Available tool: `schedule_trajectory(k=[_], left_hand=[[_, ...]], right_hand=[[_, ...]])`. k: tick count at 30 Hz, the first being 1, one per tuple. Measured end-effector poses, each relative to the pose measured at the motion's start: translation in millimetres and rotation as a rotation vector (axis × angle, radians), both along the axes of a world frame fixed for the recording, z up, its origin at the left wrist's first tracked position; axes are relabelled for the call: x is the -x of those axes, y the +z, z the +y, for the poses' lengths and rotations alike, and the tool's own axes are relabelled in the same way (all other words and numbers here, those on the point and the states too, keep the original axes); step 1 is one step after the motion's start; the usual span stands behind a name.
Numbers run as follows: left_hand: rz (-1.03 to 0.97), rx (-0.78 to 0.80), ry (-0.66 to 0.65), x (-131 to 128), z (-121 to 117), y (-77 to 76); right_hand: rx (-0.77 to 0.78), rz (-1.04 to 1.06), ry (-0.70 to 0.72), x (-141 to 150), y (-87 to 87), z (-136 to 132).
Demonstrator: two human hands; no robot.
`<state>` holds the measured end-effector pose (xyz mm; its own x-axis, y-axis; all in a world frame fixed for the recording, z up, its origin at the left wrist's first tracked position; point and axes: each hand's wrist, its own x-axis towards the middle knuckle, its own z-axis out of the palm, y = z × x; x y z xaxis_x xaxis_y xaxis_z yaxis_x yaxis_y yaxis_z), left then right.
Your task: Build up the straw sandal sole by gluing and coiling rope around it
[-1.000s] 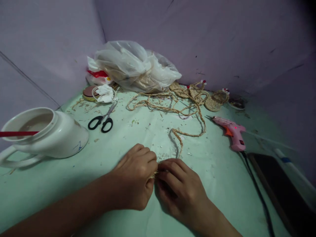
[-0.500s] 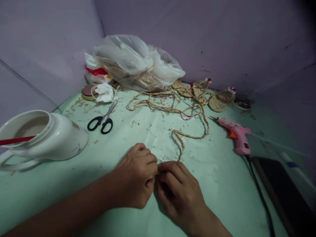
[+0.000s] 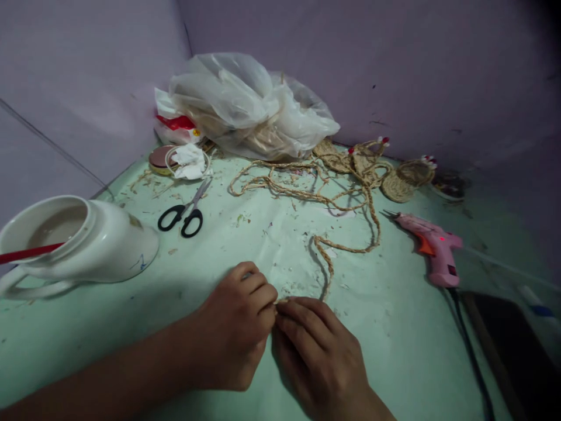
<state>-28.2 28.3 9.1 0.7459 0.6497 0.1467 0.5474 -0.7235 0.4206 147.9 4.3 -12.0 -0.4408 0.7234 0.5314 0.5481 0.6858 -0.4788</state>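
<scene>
Across green tabletop (image 3: pixel 407 356), braided cord (image 3: pixel 350 249) disappears behind right fingers (image 3: pixel 309 321).

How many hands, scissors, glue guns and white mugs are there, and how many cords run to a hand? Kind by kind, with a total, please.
Hands: 2, left hand and right hand
Cord running to the right hand: 1
Scissors: 1 pair
Glue gun: 1
White mug: 1
Total: 6

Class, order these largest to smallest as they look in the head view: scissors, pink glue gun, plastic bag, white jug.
1. Plastic bag and white jug: too alike to rank, the jug being nearer
2. Pink glue gun
3. Scissors
</scene>
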Motion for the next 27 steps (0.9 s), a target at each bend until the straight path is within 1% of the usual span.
schedule_trajectory(k=[4,7,13,18,20,22,23,25,27], left_hand=[[-0.059,-0.012,0.050,-2,-2,-6.3],[-0.090,-0.040,0.074,-5,-2,-9.1],[-0.104,-0.032,0.015,-10,1,-8.9],[-0.141,-0.070,0.019,-8,3,-10.7],[-0.129,-0.077,0.020,-6,3,-9.6],[-0.094,-0.080,0.035,-5,4,-6.6],[-0.073,-0.084,0.046,-5,4,-4.6],[-0.025,-0.096,0.065,-6,2,-1.0],[0.013,-0.097,0.073,-7,0,1.2]], right_hand=[[0.018,0.013,-0.021,2,0.3,4],[0.017,-0.004,-0.011,3,-0.2,5],[0.091,0.013,-0.055,5,0.3,0],[0.079,0.002,-0.048,6,0.5,-2],[0.050,-0.008,-0.009,0,2.5,-3],[-0.006,0.025,-0.016,-12,5.4,-6],[-0.030,0.073,-0.068,-20,6.5,-8],[-0.037,0.204,-0.268,-35,6.9,-12],[0.039,0.265,-0.482,-47,4.6,-15]])
